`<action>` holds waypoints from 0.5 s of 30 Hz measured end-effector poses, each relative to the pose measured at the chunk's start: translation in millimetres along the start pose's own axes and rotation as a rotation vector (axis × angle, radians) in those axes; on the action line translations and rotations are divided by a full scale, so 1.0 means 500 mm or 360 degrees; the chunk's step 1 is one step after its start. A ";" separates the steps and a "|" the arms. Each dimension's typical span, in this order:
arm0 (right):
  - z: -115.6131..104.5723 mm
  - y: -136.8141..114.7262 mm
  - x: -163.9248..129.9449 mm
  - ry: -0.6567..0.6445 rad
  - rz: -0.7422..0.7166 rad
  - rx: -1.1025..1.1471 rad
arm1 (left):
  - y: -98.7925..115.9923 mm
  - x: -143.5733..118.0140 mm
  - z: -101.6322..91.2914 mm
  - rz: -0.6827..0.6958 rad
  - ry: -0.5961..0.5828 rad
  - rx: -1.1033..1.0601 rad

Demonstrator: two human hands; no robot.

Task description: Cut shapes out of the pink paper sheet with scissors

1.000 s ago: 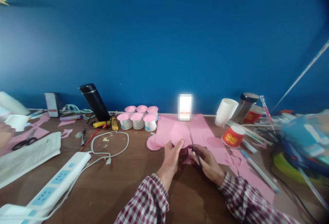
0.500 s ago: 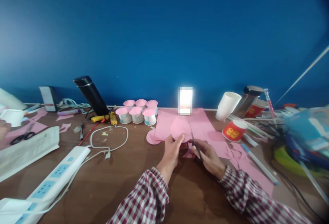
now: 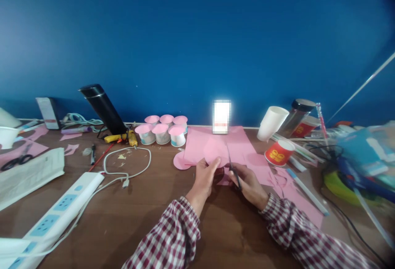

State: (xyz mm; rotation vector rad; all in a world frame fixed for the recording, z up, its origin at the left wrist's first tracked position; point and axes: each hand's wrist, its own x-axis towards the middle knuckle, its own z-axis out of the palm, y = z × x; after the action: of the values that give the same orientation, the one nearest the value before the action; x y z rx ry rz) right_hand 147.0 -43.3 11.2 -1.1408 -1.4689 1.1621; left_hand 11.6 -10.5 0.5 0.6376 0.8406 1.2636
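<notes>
Cluttered desk point(image 3: 138, 203): cups point(image 3: 162, 131), power strip point(image 3: 58, 213).

Just left of the left hand point(image 3: 205, 174) the brown tabletop point(image 3: 154, 203) lies bare, up to the looped white cable point(image 3: 128, 166) and the power strip point(image 3: 61, 209) further left. Beyond both hands, pink paper sheets point(image 3: 216, 143) and a cluster of pink-topped cups point(image 3: 162, 131) block the way. Right of the right hand point(image 3: 248, 184), a red cup point(image 3: 279, 152), pens point(image 3: 307, 191) and cords point(image 3: 348, 219) crowd the surface
</notes>
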 end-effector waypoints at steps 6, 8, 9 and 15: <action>-0.003 0.004 0.001 -0.0004 0.0001 -0.0071 | -0.003 0.003 -0.003 0.0023 0.0006 0.0027; -0.003 0.006 0.002 0.0001 0.0015 -0.0067 | -0.002 0.004 -0.003 0.0032 0.0011 0.0032; -0.002 0.006 0.002 0.0000 0.0022 -0.0062 | -0.002 0.004 -0.002 0.0037 0.0010 0.0032; -0.002 0.002 0.002 -0.0006 0.0027 -0.0077 | 0.003 0.000 0.001 0.0022 0.0023 0.0010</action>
State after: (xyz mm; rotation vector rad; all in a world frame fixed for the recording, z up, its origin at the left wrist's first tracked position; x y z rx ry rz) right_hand 147.8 -42.2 10.5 -1.1867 -1.5000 1.1467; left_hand 11.3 -10.2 1.8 0.6410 0.8538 1.2799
